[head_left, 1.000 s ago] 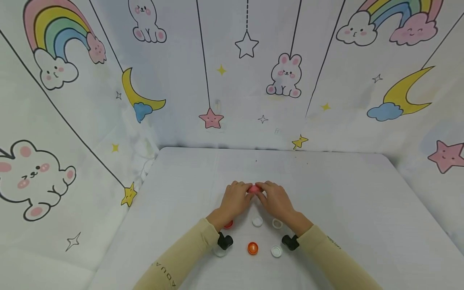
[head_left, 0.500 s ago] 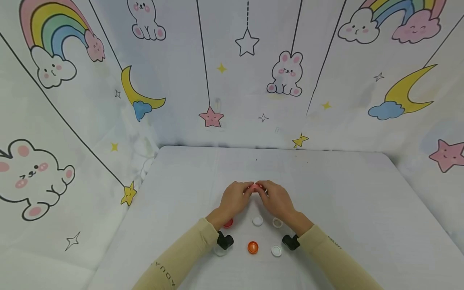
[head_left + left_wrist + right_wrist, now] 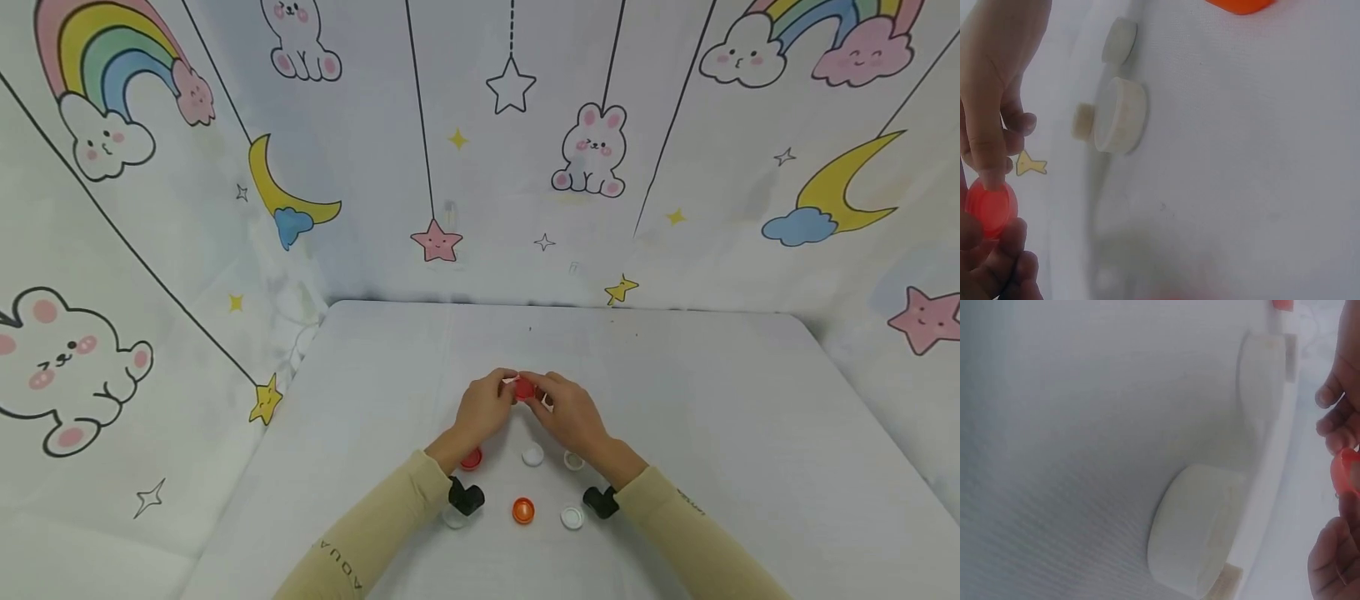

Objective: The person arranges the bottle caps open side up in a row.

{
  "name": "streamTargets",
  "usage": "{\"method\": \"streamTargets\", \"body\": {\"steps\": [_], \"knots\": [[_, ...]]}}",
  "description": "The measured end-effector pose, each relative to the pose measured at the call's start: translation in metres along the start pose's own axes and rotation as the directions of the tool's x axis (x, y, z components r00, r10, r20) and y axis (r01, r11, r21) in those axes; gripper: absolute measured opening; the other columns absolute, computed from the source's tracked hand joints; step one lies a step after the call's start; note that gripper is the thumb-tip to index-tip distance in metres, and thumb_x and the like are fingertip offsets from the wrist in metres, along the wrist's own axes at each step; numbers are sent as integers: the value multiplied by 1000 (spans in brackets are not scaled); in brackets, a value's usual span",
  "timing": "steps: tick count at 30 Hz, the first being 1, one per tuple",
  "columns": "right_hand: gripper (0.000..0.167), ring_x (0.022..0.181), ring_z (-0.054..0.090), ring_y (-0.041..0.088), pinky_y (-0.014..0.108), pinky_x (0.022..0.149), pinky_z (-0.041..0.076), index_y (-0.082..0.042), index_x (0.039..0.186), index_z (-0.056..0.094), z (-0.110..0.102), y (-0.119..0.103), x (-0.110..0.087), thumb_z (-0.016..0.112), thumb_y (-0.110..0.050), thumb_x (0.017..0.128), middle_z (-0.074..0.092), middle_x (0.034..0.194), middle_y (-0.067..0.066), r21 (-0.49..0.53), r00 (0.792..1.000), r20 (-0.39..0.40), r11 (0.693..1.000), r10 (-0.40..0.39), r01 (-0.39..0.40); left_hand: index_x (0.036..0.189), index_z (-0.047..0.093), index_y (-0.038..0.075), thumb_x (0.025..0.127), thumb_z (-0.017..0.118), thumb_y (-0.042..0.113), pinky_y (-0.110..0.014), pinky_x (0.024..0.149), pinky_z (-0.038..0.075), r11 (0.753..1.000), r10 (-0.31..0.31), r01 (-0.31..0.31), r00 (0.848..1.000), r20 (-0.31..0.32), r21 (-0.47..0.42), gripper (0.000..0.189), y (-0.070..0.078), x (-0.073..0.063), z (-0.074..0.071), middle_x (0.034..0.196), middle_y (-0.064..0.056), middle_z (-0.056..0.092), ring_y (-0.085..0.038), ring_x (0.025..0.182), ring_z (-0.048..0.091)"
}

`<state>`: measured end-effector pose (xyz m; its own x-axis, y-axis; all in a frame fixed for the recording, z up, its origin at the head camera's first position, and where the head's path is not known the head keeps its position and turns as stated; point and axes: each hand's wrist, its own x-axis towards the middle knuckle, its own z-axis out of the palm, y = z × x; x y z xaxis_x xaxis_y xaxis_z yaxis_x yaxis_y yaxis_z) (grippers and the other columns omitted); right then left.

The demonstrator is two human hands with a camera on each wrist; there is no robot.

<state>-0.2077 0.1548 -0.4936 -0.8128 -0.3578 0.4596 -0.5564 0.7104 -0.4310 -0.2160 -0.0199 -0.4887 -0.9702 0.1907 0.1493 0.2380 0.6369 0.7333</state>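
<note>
Above the white table, a red bottle cap [image 3: 524,388] is between my two hands, its round face turned toward the head camera. My left hand [image 3: 482,411] pinches it from the left with thumb and fingertips. From the right, my right hand [image 3: 572,411] pinches the same cap, thumb below and fingers above. The left wrist view shows the red bottle cap [image 3: 989,209] with fingers at its upper and lower edges. Only part of the red bottle cap [image 3: 1340,472] enters the right wrist view, at its right edge.
Nearer the person lie a second red cap [image 3: 471,459], an orange cap [image 3: 523,511] and several white caps [image 3: 533,455]. A pale cap [image 3: 454,518] is partly hidden by the left wrist's black camera [image 3: 467,497]. A printed cloth wall [image 3: 360,167] stands behind the table.
The red cap, mostly covered by fingers half a second ago, has turned and now shows its round face. Both hands' fingers have shifted around it, and the left fingertips sit slightly higher.
</note>
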Motion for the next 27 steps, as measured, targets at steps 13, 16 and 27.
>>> {"method": "streamTargets", "body": {"steps": [13,16,27], "knots": [[55,70,50,9,22,60,46,-10,131,60,-1,-1,0,81,-10,80,59,85,-2,-25,1000,-13,1000,18,-19,116,58,7,88,61,9,-23,53,42,999,5,-1,997,71,-44,28,7,6,-12,79,1,62,-7,59,52],[53,69,49,8,21,58,45,-8,129,61,-2,-1,1,81,-11,79,58,83,-3,-25,999,-34,1000,12,-13,119,59,7,87,65,11,-24,58,43,1000,22,-21,994,111,-18,33,8,7,-15,82,2,61,-9,65,53],[49,71,50,9,22,61,46,-8,126,63,3,-2,-1,80,-20,82,60,82,-4,-47,994,60,995,90,-88,120,66,9,88,74,26,-28,74,48,968,104,-131,985,137,213,37,3,2,-14,93,-1,65,-15,86,56]]}}
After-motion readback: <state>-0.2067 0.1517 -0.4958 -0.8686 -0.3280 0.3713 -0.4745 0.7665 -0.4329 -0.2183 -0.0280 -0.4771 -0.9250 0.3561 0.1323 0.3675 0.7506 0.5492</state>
